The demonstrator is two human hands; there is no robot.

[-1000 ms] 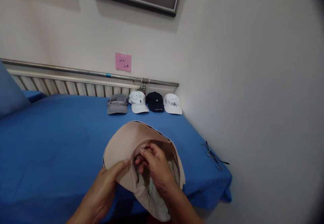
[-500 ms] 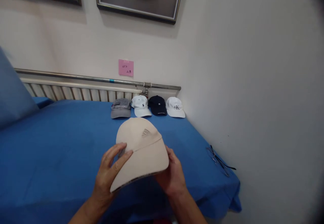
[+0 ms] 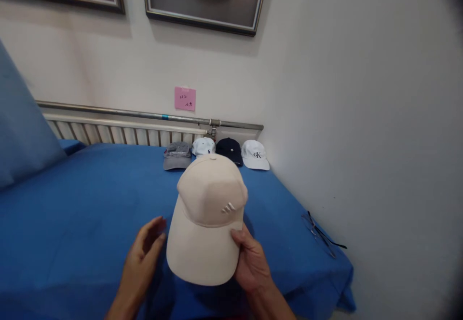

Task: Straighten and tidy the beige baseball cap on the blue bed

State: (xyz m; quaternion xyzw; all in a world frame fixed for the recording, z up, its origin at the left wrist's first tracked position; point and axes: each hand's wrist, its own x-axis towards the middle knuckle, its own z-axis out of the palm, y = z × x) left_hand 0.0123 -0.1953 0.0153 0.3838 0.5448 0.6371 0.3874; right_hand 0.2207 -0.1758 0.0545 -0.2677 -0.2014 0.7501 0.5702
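Observation:
A cream baseball cap [image 3: 208, 255] with a small three-stripe emblem is held up over the blue-covered table [image 3: 90, 204], its brim tilted down toward me. My right hand [image 3: 251, 262] grips the brim's right edge, thumb on top and fingers underneath, out of sight. Apart from the cap, on its left side, my left hand [image 3: 142, 255] is empty, thumb and fingers curved with a gap between them. Behind the cap stand a grey cap [image 3: 177, 156], a white cap with a small dark logo [image 3: 203, 146], a black cap [image 3: 229, 150] and a white CK cap [image 3: 255, 155] in a row.
Eyeglasses [image 3: 321, 235] lie near the table's right edge, beside the wall. A radiator [image 3: 108, 134] and a metal pipe [image 3: 137, 113] run along the back. A pink note [image 3: 184, 99] is stuck above them. Blue fabric [image 3: 23, 127] hangs at the left.
My left hand has let go of the cap and moved away to the left. The cap has turned and its brim now points down toward me, with my right thumb on the brim.

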